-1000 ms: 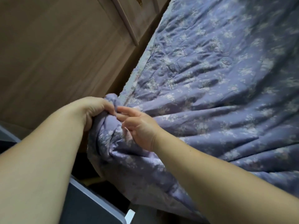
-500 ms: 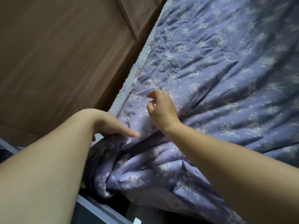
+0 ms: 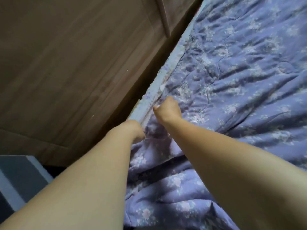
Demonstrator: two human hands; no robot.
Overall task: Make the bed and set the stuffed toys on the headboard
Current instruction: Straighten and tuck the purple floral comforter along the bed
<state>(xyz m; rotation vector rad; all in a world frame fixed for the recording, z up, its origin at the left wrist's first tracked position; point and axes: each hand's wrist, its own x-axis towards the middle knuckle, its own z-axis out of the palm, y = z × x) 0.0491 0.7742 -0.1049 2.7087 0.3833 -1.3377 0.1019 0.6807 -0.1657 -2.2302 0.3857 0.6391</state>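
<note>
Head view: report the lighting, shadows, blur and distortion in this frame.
Head view: dim, even indoor light with no glare; soft shadows lie in the folds of the purple floral quilt and in the gap beside the wooden panel; the whole frame is slightly soft, most at the near forearms; wide-angle stretch enlarges those forearms; the left hand and right hand at the quilt's edge show few finger details.

Wall panel (image 3: 66, 72): brown wood, beside the bed.
Box (image 3: 18, 176): grey, pale-edged, lower left corner.
</note>
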